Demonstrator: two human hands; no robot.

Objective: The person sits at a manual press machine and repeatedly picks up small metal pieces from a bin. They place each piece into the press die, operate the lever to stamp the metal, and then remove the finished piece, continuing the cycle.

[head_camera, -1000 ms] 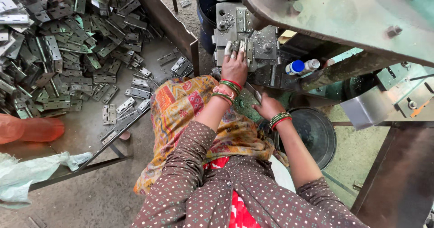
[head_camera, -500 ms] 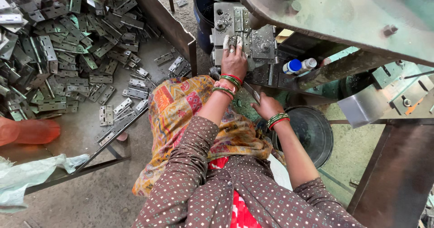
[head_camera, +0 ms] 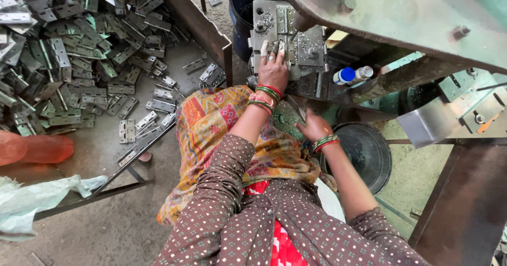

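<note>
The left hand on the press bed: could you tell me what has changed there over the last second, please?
Very little has changed. The left hand stays on the grey die block, fingertips on a metal piece. The right hand has slid slightly left and stays low beside the lap, above the dark round pan. Whether it holds anything cannot be told. The heap of hinges on the tray lies as before.

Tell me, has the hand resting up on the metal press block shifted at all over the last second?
No. The left hand lies on the grey die block as before, fingertips at the same spot beside the blue-capped bottle. Only the camera view shifts slightly.
</note>
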